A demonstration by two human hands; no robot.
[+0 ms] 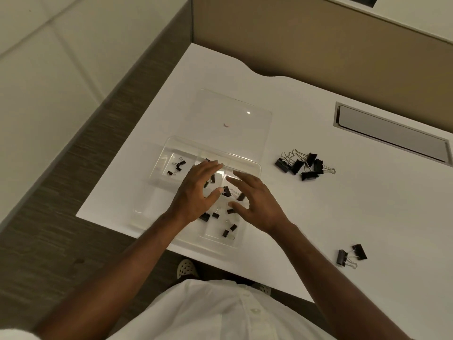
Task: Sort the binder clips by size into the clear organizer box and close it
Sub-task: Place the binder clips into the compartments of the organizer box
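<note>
Currently both hands are held over the clear plastic organizer box (157,168) on the white worktop (318,217), its transparent lid (235,114) laid open behind. Left hand (196,192) and right hand (255,202) are spread, fingers relaxed, nothing pinched. Small black binder clips (177,166) are seen in the far-left compartment, more in compartments under the hands. Large black binder clips (304,165) are piled right of the box; two more (350,256) lie near the front edge.
</note>
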